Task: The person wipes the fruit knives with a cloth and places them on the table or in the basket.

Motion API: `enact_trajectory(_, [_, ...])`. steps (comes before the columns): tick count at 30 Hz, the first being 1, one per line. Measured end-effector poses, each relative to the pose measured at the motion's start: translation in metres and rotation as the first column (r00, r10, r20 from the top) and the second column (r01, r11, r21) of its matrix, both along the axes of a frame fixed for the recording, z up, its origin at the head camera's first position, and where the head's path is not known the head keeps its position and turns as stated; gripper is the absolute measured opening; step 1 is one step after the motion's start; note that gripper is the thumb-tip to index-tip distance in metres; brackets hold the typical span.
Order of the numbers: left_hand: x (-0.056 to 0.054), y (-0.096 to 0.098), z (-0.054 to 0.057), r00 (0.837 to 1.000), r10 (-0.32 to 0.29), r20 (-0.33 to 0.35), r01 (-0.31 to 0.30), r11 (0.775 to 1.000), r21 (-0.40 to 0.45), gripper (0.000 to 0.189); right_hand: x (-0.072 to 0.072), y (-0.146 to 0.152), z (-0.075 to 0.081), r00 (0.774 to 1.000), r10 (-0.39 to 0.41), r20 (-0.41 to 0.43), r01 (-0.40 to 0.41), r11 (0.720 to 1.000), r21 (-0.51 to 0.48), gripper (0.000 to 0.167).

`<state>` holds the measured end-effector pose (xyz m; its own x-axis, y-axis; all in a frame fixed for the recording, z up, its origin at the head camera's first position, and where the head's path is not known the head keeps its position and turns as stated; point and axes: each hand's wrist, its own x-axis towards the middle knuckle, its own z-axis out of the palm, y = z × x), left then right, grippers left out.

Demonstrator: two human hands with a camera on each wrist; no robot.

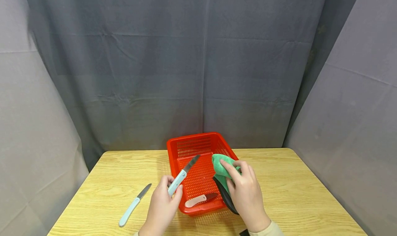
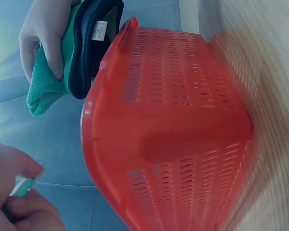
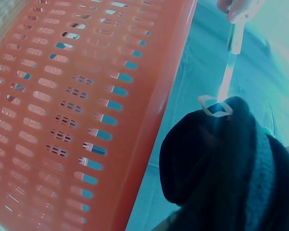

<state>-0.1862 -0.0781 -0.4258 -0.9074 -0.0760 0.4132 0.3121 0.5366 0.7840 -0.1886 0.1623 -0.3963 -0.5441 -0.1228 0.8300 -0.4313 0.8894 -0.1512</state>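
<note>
Leftmost, a pale grey curtain [image 1: 37, 108] hangs beside the bench [image 1: 294, 191], which has a light wood grain. Near the bench's left side lies a knife with a light blue handle [image 1: 133, 207], its blade angled away and to the right. Next comes the left hand [image 1: 162, 202], gripping a second light-blue-handled knife [image 1: 177, 183] between thumb and curled fingers; the blade points up, away and to the right, seen in the head view against the inside of the red basket [image 1: 193, 137]. That basket stands on the bench, its walls slotted. Inside it, near the front, rests a knife with a whitish handle [image 1: 195, 201], its dark blade toward the right. At the basket's right side, the right hand [image 1: 246, 191] pinches a folded green cloth [image 1: 221, 165] with a broad black edge. A white printed label [image 2: 99, 30] shows on that edge in the left wrist view. Farther right hangs another grey curtain [image 1: 350, 101].
</note>
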Motion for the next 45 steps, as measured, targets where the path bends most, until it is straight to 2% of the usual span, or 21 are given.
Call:
enact_trajectory(4, [0.0002, 0.0000, -0.0010, 0.999, -0.007, -0.043, 0.006, 0.999, -0.032, 0.027, -0.0001, -0.0004, -0.0003, 1.000, 0.003, 0.002, -0.003, 1.000, -0.001, 0.060])
enact_trajectory(8, [0.0010, -0.0003, -0.0015, 0.998, -0.002, -0.059, -0.001, 0.998, -0.055, 0.027, 0.0000, -0.0004, -0.0005, 1.000, 0.004, 0.003, -0.004, 1.000, -0.004, 0.060])
enact_trajectory(20, [0.0010, -0.0016, -0.0018, 0.994, 0.008, -0.107, -0.015, 0.998, -0.059, 0.026, -0.0004, 0.0005, -0.0005, 1.000, 0.005, -0.006, -0.005, 1.000, 0.000, 0.059])
enact_trajectory(32, [-0.0008, -0.0012, -0.0032, 0.987, 0.049, -0.155, -0.061, 0.995, -0.078, 0.026, 0.0005, -0.0001, 0.0012, 1.000, 0.014, -0.020, -0.014, 1.000, -0.002, 0.060])
enact_trajectory(40, [-0.0013, -0.0019, -0.0037, 0.991, 0.052, -0.127, -0.062, 0.995, -0.078, 0.025, 0.0023, -0.0016, 0.0017, 0.994, 0.100, -0.049, -0.099, 0.995, 0.028, 0.064])
enact_trajectory(45, [-0.0015, -0.0015, -0.0044, 0.988, 0.065, -0.139, -0.080, 0.992, -0.102, 0.025, 0.0051, -0.0055, -0.0005, 0.989, 0.150, 0.003, -0.150, 0.987, 0.051, 0.066])
